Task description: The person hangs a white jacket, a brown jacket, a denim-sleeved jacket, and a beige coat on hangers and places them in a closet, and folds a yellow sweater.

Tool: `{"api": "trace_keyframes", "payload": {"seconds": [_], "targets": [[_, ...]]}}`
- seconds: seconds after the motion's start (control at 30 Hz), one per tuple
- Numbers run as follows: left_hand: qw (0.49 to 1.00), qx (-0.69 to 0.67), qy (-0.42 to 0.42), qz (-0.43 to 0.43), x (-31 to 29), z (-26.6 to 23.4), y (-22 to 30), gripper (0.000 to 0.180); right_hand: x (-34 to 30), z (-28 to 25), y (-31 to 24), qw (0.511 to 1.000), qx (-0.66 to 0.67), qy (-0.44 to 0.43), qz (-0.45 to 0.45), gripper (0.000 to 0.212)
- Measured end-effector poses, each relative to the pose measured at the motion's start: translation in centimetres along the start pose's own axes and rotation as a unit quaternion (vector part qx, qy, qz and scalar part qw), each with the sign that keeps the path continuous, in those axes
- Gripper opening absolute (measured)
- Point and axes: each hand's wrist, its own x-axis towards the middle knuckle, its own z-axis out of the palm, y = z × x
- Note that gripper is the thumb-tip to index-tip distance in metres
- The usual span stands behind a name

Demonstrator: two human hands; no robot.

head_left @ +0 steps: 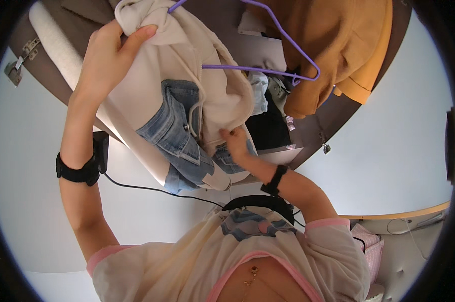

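A cream hooded jacket (142, 93) with blue denim pockets and trim hangs in front of me from a purple hanger (237, 67). One side of the hanger lies inside the jacket; its other end sticks out bare to the right. High on the left, my left hand (109, 58) is closed on the jacket's upper cloth, thumb on top. Lower down, my right hand (236, 144) pinches the jacket's front near a denim pocket. Some of its fingers are hidden behind the cloth.
Orange-brown clothes (333, 45) hang at the upper right in a dark wardrobe (315, 136). Behind the jacket lie a black cloth (270, 123) and a pale crumpled bag (258, 90). A white door (378, 156) stands open at right. A black cable (152, 189) runs from my left wrist strap.
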Motion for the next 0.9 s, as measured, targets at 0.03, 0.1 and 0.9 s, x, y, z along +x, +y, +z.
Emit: {"api": "trace_keyframes", "payload": {"seconds": [0.03, 0.1, 0.9], "targets": [[0.997, 0.018, -0.057, -0.057, -0.1, -0.1, -0.1, 0.031, 0.8, -1.2, 0.0, 0.996, 0.088, -0.011, 0.019, 0.038], [0.985, 0.043, -0.113, -0.124, -0.7, -0.4, -0.8, 0.027, 0.9, -4.3, -2.2, 0.98, 0.19, -0.045, 0.036, 0.03], [0.994, 0.103, 0.018, -0.035, -8.2, 4.7, -1.9, 0.021, -1.9, -12.2, -26.6, 0.949, 0.255, 0.108, -0.152, 0.026]]}}
